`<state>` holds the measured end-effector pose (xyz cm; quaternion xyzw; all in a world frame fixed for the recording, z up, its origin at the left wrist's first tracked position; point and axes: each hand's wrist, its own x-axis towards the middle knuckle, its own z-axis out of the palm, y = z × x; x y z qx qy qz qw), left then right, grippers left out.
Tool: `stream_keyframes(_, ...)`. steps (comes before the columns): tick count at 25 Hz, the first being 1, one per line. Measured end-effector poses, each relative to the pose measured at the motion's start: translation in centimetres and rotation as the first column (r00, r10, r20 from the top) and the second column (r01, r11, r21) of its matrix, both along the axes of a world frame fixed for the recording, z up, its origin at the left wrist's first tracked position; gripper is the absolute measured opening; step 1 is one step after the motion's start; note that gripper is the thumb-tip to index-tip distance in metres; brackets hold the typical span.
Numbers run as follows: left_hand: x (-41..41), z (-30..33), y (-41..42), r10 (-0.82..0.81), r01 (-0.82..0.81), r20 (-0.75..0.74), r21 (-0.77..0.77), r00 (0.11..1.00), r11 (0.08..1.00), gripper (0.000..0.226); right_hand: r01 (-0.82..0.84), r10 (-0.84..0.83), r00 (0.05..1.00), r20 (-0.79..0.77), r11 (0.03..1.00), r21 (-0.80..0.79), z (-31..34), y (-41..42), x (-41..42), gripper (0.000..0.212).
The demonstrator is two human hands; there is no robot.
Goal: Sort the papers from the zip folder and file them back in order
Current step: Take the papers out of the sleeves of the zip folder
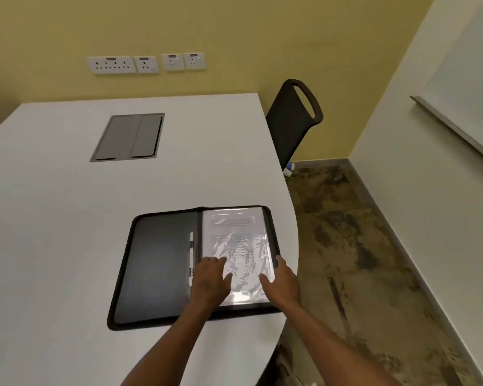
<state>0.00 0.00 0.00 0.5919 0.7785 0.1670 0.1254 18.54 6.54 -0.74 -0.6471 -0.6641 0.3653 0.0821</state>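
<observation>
A black zip folder (156, 263) lies open flat on the white table (67, 218), near its curved right edge. Its right half holds printed papers in a glossy clear sleeve (236, 235). A white pen (191, 254) sits in the loop along the spine. My left hand (209, 280) rests with straight fingers on the sleeve's lower left part, beside the spine. My right hand (280, 282) lies on the sleeve's lower right edge, fingers stretched along the folder's rim and thumb on the plastic. The folder's left half is a bare black panel.
A grey cable hatch (129, 137) is set into the table farther back. A black chair (293, 121) stands at the table's far right corner. Wall sockets (145, 64) line the yellow wall. Mottled floor lies to the right, a whiteboard edge (457, 129) beyond.
</observation>
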Motion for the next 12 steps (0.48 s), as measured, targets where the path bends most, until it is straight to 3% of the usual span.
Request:
stream_keyframes(2, 0.6, -1.2, -0.4, 0.038, -0.030, 0.042, -0.168, 0.998, 0.985, 0.035, -0.002, 0.009, 0.998, 0.070, 0.994, -0.107, -1.3, 0.4, -0.3, 0.076)
stream_keyframes(6, 1.9, -4.3, -1.3, -0.076, 0.072, 0.008, -0.446, 0.997, 0.892, 0.049, -0.025, 0.073, 0.977, 0.199, 0.972, -0.234, -3.8, 0.6, -0.3, 0.064)
stream_keyframes(8, 2.3, -5.8, -1.6, -0.090, 0.079, -0.001, -0.480, 0.996, 0.874, 0.048, -0.012, 0.056, 0.978, 0.199, 0.976, -0.216, -4.2, 1.1, -0.3, 0.059)
stream_keyframes(12, 2.7, -8.0, -2.2, -0.081, 0.060, -0.039, -0.384, 0.996, 0.921, 0.036, 0.071, -0.050, 0.991, 0.122, 0.982, -0.174, -4.8, 2.2, -0.2, 0.047)
